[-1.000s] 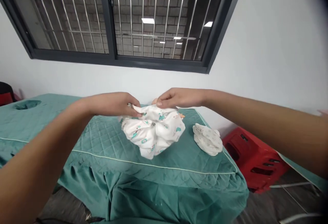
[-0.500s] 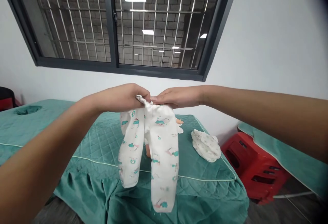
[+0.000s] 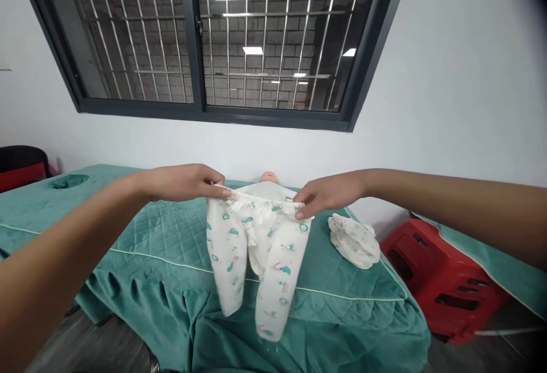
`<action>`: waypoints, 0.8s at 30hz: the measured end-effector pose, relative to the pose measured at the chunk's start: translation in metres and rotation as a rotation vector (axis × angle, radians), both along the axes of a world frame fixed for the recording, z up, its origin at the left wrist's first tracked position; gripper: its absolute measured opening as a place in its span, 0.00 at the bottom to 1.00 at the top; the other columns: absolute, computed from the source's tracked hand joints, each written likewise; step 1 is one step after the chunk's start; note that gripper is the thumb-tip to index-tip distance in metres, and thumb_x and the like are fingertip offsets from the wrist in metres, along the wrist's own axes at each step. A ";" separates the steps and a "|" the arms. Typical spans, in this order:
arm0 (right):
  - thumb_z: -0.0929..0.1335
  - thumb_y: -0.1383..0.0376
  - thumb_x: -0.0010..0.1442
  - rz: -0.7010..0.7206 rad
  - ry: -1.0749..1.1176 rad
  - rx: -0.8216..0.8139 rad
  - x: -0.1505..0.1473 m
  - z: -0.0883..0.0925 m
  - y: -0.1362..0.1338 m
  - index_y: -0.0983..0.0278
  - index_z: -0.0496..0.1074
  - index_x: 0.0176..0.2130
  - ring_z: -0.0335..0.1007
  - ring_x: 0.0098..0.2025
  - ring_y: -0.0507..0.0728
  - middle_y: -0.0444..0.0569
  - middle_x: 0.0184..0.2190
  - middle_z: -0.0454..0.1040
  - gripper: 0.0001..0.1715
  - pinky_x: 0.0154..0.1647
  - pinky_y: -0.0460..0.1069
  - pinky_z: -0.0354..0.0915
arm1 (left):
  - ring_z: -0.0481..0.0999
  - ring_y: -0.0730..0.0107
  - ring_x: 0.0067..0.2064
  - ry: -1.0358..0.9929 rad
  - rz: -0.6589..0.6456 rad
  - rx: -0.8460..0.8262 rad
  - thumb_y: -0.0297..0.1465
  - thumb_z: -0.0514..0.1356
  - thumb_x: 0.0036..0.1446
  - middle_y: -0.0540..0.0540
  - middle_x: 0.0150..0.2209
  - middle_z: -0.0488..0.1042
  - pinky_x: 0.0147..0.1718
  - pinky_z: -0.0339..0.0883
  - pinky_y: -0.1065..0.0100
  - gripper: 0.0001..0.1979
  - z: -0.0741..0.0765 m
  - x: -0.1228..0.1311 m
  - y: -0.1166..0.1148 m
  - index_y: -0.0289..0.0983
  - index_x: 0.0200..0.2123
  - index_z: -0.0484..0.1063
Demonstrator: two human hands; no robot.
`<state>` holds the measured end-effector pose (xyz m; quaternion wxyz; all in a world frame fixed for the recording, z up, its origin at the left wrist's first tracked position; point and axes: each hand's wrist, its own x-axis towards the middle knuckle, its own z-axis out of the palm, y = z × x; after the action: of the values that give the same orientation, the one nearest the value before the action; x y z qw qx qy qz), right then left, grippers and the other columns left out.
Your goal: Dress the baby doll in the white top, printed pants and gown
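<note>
Small white baby pants (image 3: 282,248) with a green and pink print hang by their waistband between my two hands. My left hand (image 3: 192,182) pinches the left end of the waistband, thumb on the near side. At the other end, my right hand (image 3: 327,193) grips the waistband between thumb and fingers. Behind the pants a doll lies on the bed; only its head (image 3: 268,177) and some white cloth below it show, the rest is hidden. To the right of the pants rests a folded white printed cloth (image 3: 354,241).
A green quilted bed (image 3: 166,242) stands against the white wall, under a barred window (image 3: 273,114). Red plastic stools (image 3: 444,282) are at the right, beside another green-covered surface (image 3: 482,253). A black and red object (image 3: 23,168) sits at the far left.
My hands have moved apart and a little lower, stretching the waistband out wide. The doll's head has come into view behind the pants.
</note>
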<state>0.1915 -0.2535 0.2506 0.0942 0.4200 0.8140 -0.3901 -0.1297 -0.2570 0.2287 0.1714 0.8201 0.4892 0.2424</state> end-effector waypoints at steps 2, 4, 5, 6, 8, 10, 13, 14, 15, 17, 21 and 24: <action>0.71 0.45 0.56 -0.065 0.075 0.022 -0.002 -0.011 0.006 0.64 0.79 0.40 0.74 0.43 0.59 0.51 0.41 0.79 0.27 0.47 0.52 0.68 | 0.65 0.68 0.27 0.063 -0.036 -0.053 0.48 0.62 0.50 0.50 0.24 0.68 0.25 0.56 0.69 0.19 -0.007 0.001 0.008 0.40 0.21 0.69; 0.69 0.45 0.58 -0.136 0.244 0.067 -0.014 -0.021 0.013 0.63 0.78 0.43 0.74 0.46 0.59 0.52 0.45 0.78 0.26 0.49 0.53 0.68 | 0.65 0.69 0.27 0.003 0.044 0.031 0.47 0.60 0.53 0.50 0.24 0.68 0.25 0.54 0.69 0.18 -0.015 0.008 0.020 0.39 0.22 0.69; 0.69 0.46 0.59 -0.160 0.341 0.086 -0.022 -0.026 0.017 0.62 0.78 0.45 0.73 0.49 0.59 0.52 0.48 0.77 0.25 0.50 0.53 0.68 | 0.65 0.68 0.27 -0.067 0.108 0.099 0.46 0.60 0.54 0.50 0.24 0.69 0.26 0.54 0.69 0.17 -0.019 0.013 0.027 0.39 0.23 0.69; 0.68 0.48 0.61 -0.175 0.441 0.096 -0.031 -0.031 0.021 0.60 0.77 0.47 0.71 0.52 0.59 0.52 0.52 0.75 0.23 0.52 0.54 0.67 | 0.65 0.68 0.27 -0.154 0.172 0.163 0.45 0.60 0.54 0.50 0.23 0.69 0.26 0.55 0.69 0.16 -0.024 0.018 0.034 0.39 0.24 0.69; 0.66 0.52 0.64 -0.179 0.622 0.103 -0.050 -0.039 0.032 0.56 0.74 0.52 0.67 0.58 0.59 0.49 0.58 0.71 0.21 0.56 0.55 0.64 | 0.65 0.69 0.28 -0.366 0.277 0.274 0.44 0.60 0.54 0.50 0.23 0.69 0.27 0.56 0.69 0.15 -0.034 0.028 0.049 0.38 0.25 0.69; 0.66 0.54 0.65 -0.154 0.740 0.136 -0.064 -0.047 0.045 0.54 0.71 0.55 0.63 0.61 0.58 0.47 0.61 0.68 0.20 0.59 0.56 0.62 | 0.65 0.70 0.28 -0.585 0.329 0.346 0.44 0.61 0.55 0.51 0.24 0.68 0.27 0.57 0.70 0.15 -0.046 0.035 0.063 0.38 0.27 0.68; 0.67 0.54 0.64 -0.078 0.708 0.153 -0.065 -0.067 0.066 0.55 0.71 0.55 0.63 0.60 0.58 0.46 0.60 0.69 0.22 0.60 0.55 0.61 | 0.67 0.71 0.30 -0.823 0.313 0.351 0.44 0.59 0.57 0.50 0.29 0.70 0.29 0.61 0.70 0.14 -0.077 0.037 0.080 0.39 0.33 0.67; 0.68 0.53 0.63 -0.041 0.627 0.120 -0.060 -0.078 0.073 0.56 0.72 0.55 0.66 0.59 0.59 0.46 0.57 0.71 0.22 0.59 0.54 0.62 | 0.69 0.71 0.31 -0.862 0.304 0.316 0.43 0.59 0.58 0.50 0.31 0.72 0.30 0.62 0.70 0.13 -0.093 0.037 0.084 0.39 0.34 0.67; 0.68 0.52 0.62 -0.009 0.523 0.074 -0.053 -0.091 0.080 0.58 0.72 0.55 0.68 0.56 0.59 0.47 0.54 0.74 0.24 0.58 0.54 0.63 | 0.70 0.71 0.33 -0.880 0.297 0.264 0.42 0.59 0.58 0.49 0.33 0.73 0.32 0.63 0.70 0.12 -0.110 0.037 0.087 0.39 0.35 0.67; 0.67 0.50 0.62 0.017 0.312 -0.014 -0.034 -0.122 0.095 0.60 0.72 0.55 0.73 0.50 0.60 0.50 0.47 0.77 0.26 0.52 0.53 0.67 | 0.71 0.71 0.35 -0.869 0.289 0.095 0.40 0.61 0.57 0.49 0.36 0.74 0.36 0.65 0.69 0.11 -0.150 0.039 0.092 0.38 0.36 0.68; 0.65 0.49 0.62 -0.132 0.246 0.078 -0.001 -0.185 0.145 0.61 0.76 0.47 0.74 0.47 0.62 0.53 0.43 0.79 0.23 0.51 0.53 0.67 | 0.75 0.66 0.45 -0.952 0.312 -0.273 0.37 0.62 0.54 0.47 0.42 0.75 0.44 0.68 0.65 0.11 -0.220 0.060 0.096 0.38 0.37 0.69; 0.65 0.55 0.61 -0.391 0.285 0.444 0.012 -0.215 0.202 0.62 0.75 0.46 0.70 0.54 0.63 0.53 0.50 0.75 0.18 0.59 0.55 0.62 | 0.74 0.63 0.51 -1.040 0.356 -0.457 0.36 0.62 0.54 0.45 0.49 0.75 0.51 0.66 0.61 0.13 -0.240 0.087 0.103 0.40 0.43 0.70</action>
<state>0.2032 -0.0518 0.0352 -0.1911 0.5197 0.7882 -0.2686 -0.0427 -0.1542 -0.0116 0.5174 0.4413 0.5109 0.5258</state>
